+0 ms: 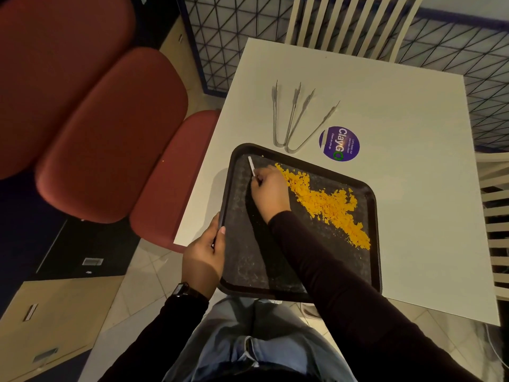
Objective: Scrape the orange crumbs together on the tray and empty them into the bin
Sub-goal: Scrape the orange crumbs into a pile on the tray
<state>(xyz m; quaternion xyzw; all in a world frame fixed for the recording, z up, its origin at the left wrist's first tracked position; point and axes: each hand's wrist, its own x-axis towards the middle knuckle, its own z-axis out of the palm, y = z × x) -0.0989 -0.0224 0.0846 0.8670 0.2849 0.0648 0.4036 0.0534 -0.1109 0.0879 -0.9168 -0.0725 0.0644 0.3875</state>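
A black tray (374, 213) lies on the near left corner of a white table (399, 188), partly overhanging its front edge. Orange crumbs (327, 205) form a long band across the tray's right half. My right hand (271, 194) is shut on a thin white scraper (251, 165), its edge standing on the tray's far left part, just left of the crumbs. My left hand (205, 255) grips the tray's left rim. No bin is in view.
Two metal tongs (292, 119) lie on the table beyond the tray, next to a round purple sticker (339, 143). Red padded seats (110, 128) stand to the left, white slatted chairs (349, 20) at the back and right. A cabinet with drawers (52, 321) stands lower left.
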